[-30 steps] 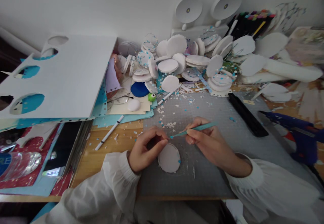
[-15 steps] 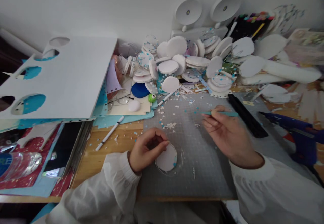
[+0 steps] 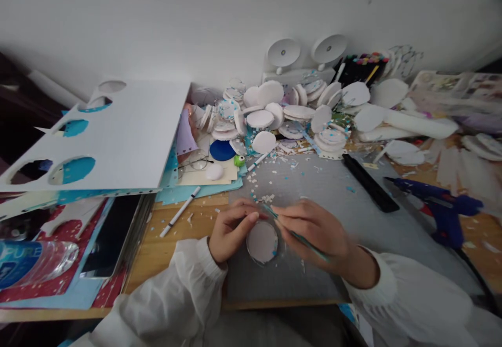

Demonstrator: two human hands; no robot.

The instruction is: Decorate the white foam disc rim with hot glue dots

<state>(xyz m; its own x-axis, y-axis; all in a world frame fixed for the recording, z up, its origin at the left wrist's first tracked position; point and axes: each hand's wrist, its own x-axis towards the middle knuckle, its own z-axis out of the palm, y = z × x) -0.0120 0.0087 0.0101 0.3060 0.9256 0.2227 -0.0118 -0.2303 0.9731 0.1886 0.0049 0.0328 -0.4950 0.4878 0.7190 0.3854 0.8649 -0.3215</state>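
A round white disc [image 3: 262, 242] lies on the grey cutting mat [image 3: 251, 287], with a thin wire or thread loop around its edge and small blue pieces at its right side. My left hand [image 3: 233, 230] is closed, its thumb and forefinger pinching at the disc's upper left edge. Slanting through the fingers of my right hand [image 3: 317, 234] is a slim teal tool [image 3: 304, 241] that looks like tweezers. Its tip is close to the disc's top edge, near my left fingertips. Whether the tip holds a piece is too small to tell. Tiny white star-like pieces [image 3: 267, 198] are scattered just beyond.
Several white discs [image 3: 261, 118] are heaped at the back, below a twin-headed lamp [image 3: 283, 53]. A blue glue gun [image 3: 447, 206] and a black bar [image 3: 368, 182] lie right. Left are a white board with round holes [image 3: 133, 132], a marker [image 3: 180, 212] and a bottle [image 3: 35, 261].
My right hand has come left and down with the teal tool, from above the mat to the disc's edge. My left hand stays at the disc. The head view has tilted up slightly.
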